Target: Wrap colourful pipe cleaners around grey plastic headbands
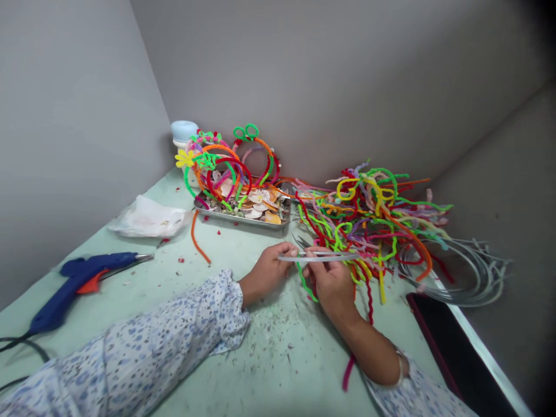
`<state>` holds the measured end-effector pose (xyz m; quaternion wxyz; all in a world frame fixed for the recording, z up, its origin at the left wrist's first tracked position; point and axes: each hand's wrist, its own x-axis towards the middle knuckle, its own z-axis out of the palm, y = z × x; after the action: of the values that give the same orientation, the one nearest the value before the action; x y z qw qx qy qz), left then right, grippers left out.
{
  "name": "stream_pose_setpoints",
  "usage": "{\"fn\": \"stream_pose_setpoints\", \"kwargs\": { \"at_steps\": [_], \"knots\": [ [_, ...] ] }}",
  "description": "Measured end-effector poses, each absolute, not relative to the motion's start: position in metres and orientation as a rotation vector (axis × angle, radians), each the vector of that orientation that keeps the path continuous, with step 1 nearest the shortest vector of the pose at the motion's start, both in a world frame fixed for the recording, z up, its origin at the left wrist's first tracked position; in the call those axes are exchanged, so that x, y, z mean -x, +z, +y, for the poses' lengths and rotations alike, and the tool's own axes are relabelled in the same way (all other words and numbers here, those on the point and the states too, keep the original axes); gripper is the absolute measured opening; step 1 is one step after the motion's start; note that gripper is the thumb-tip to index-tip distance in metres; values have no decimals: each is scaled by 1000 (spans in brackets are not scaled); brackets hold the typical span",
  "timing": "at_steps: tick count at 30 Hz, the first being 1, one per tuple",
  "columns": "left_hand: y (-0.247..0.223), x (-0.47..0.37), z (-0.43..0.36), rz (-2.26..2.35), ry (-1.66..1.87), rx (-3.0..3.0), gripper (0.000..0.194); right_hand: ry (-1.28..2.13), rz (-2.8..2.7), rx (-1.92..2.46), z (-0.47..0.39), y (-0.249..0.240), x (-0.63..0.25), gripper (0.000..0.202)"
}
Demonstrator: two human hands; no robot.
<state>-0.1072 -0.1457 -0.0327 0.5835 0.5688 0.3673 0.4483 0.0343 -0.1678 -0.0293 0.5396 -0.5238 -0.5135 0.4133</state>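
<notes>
Near the middle of the table, my left hand (pixel 270 270) is closed on the left end of a thin grey-white band (pixel 324 256). My right hand (pixel 332 284) pinches the same band near its middle, its fingers close to my left fingertips. A green pipe cleaner (pixel 304 281) hangs between the two hands; which fingers touch it is hard to tell. Just behind the hands lie the dark tips of a metal tool (pixel 303 241). A large tangle of coloured pipe cleaners (pixel 369 214) spreads behind and to the right of my right hand.
A metal tray (pixel 247 220) holds shells and decorated hoops (pixel 226 168). A blue glue gun (pixel 73 289) lies left, near a white plastic bag (pixel 150 217). Wire-like hoops (pixel 469 278) and a dark phone-like object (pixel 460 353) are right. A blue-lidded container (pixel 184 132) stands at the back.
</notes>
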Motion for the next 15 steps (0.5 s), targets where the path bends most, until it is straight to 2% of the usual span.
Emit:
{"fn": "stream_pose_setpoints", "kwargs": {
  "at_steps": [7, 15],
  "knots": [
    [-24, 108, -148, 888, 1031, -1318, 33, 1020, -1104, 1214, -167, -26, -31, 24],
    [-24, 106, -146, 896, 1026, -1258, 35, 1098, -1079, 1218, -168, -30, -33, 28]
  ]
}}
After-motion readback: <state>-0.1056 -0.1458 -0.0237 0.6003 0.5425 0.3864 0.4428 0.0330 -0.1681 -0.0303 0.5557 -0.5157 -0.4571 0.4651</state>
